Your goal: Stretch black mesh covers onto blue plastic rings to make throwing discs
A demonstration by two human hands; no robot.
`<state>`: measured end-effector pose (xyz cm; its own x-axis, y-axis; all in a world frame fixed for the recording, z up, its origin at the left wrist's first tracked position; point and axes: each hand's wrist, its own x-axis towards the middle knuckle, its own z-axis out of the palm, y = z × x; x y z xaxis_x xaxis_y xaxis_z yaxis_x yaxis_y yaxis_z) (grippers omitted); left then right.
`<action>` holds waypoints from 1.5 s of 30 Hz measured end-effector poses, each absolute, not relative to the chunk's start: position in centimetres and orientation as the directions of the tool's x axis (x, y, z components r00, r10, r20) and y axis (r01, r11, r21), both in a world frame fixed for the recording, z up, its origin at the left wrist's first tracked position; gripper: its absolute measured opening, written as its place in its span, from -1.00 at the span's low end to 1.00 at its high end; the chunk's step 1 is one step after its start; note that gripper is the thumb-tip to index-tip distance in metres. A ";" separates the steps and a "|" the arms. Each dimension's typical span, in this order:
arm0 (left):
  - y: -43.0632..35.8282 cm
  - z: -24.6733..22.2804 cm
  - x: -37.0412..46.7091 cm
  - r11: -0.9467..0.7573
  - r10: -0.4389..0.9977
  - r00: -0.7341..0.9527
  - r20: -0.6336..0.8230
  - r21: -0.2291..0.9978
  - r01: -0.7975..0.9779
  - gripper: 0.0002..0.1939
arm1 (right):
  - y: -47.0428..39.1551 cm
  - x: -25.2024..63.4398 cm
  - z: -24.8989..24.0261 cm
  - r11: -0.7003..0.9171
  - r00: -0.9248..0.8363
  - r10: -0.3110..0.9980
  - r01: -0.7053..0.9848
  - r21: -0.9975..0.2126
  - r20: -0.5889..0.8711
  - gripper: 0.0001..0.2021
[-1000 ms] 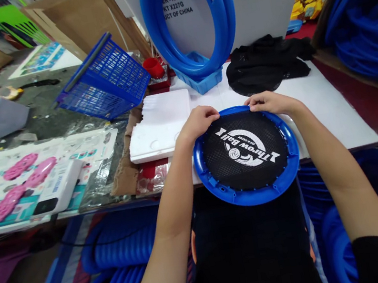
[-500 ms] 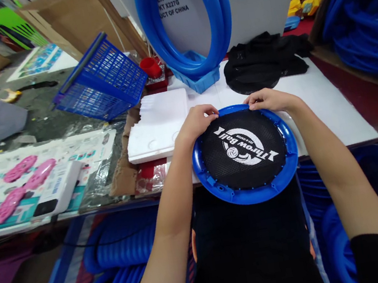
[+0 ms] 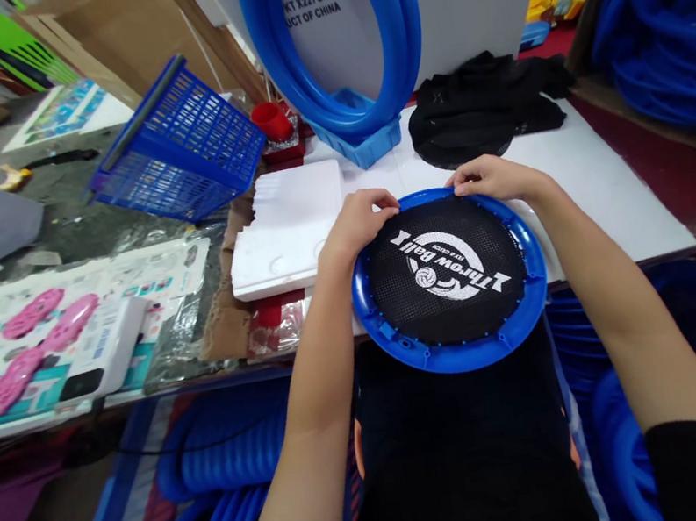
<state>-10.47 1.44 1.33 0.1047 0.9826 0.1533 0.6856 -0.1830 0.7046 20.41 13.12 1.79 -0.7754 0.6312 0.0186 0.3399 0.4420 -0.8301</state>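
Note:
A blue ring frame [image 3: 389, 344] lies at the near edge of the table, with a black mesh disc [image 3: 393, 288] printed in white inside it. My left hand [image 3: 368, 214] pinches the upper left of the disc's edge against the ring. Across a short gap, my right hand [image 3: 487, 180] pinches the same edge at the upper right. Around the lower rim, the mesh sits inside small pegs of the ring. Behind my hands, a pile of black mesh discs [image 3: 484, 113] rests on the white board [image 3: 605, 200].
Blue rings [image 3: 271, 60] stand upright in a light blue tray [image 3: 373, 148]. To the left are white foam [image 3: 295, 225], a blue basket [image 3: 177, 156], a red cup [image 3: 272, 122] and pink pieces [image 3: 33, 313]. More rings [image 3: 674, 55] fill a box at right.
The view has shifted slightly. Both hands keep their pinch at the top of the ring, and the ring and mesh look nearly the same.

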 end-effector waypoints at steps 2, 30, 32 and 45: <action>1.5 1.3 -10.7 -0.194 0.981 0.126 0.147 0.704 0.684 -0.88 | 13.1 20.5 2.0 0.432 -0.790 0.614 0.337 -0.837 -0.002 -0.64; 0.6 2.4 -8.7 -0.384 0.922 0.289 0.258 0.523 0.761 -0.74 | 12.8 19.5 0.9 0.565 -0.756 0.641 0.349 -0.748 0.132 -0.77; 0.2 2.6 -8.2 -0.416 0.909 0.337 0.245 0.518 0.747 -0.79 | 12.9 19.6 1.0 0.537 -0.763 0.638 0.342 -0.771 0.106 -0.77; -0.6 2.5 -7.1 -0.359 0.933 0.321 0.163 0.383 0.851 -0.61 | 10.5 17.9 1.7 0.689 -0.896 0.441 0.298 -0.661 0.057 -0.60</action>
<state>-7.11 -0.61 2.51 0.3206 0.9330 0.1632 0.8511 -0.3594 0.3828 17.93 10.53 1.70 -0.8955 0.4414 0.0566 0.2979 0.6891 -0.6606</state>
